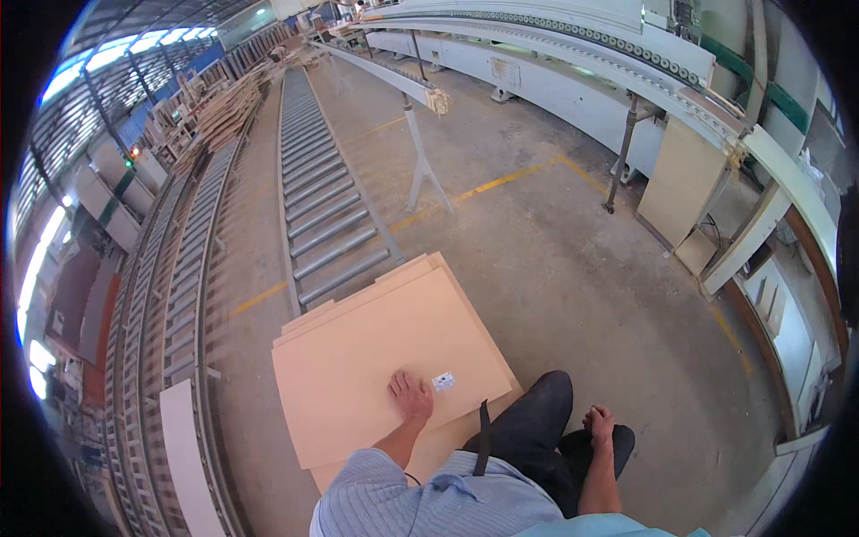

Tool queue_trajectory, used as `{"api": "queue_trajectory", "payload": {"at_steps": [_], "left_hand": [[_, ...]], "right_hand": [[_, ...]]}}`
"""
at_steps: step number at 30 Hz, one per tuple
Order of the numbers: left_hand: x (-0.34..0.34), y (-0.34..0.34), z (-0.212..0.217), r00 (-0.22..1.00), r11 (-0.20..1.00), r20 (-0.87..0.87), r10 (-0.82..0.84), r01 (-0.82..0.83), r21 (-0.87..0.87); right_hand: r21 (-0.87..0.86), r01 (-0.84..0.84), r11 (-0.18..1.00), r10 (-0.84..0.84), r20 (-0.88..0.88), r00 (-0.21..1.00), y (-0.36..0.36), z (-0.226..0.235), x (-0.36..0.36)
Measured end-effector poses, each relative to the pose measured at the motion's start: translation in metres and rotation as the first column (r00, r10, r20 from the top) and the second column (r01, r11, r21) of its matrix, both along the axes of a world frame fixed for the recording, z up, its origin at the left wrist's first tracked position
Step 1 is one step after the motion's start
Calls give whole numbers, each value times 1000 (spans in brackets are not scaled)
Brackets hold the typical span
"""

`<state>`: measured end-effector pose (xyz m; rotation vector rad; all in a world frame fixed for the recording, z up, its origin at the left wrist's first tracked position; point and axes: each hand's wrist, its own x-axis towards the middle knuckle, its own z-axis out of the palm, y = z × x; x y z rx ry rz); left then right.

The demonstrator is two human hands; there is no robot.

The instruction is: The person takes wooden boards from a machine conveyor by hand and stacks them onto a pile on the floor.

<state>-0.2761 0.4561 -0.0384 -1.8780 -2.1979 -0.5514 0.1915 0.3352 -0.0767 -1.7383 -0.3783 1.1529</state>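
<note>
A stack of flat, pale peach-coloured boards [344,358] lies in front of me, its sheets slightly out of line with one another. My left hand [412,394] rests palm down on the top board with its fingers stretched out. Just right of those fingers, a small white label [443,381] with dark print sits on the board. Beside my bent right knee is my right hand [599,422], its fingers curled in, with nothing visible in them. Both hands are apart from each other.
A roller conveyor [331,201] runs away from the boards' far edge. More roller tracks [192,268] stretch along the left, with stacked panels [228,112] farther back. A long white machine [537,85] spans the back right. A metal stand [420,161] rises from the floor.
</note>
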Motion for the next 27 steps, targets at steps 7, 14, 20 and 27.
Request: {"api": "queue_trajectory", "payload": {"at_steps": [7,14,20,27], "left_hand": [[2,0,6,1000,999,15,12,-12,-35],[3,0,16,998,994,66,2,5,-112],[2,0,13,997,997,67,29,-24,-75],[-6,-2,1,1000,1000,-25,14,-14,7]], "right_hand": [[-8,-8,1000,8,12,1000,1,0,-1],[6,5,1000,-5,14,1000,0,1,-1],[9,6,1000,-6,3,1000,1,6,-4],[5,-3,1000,3,-7,1000,4,10,-9]]}}
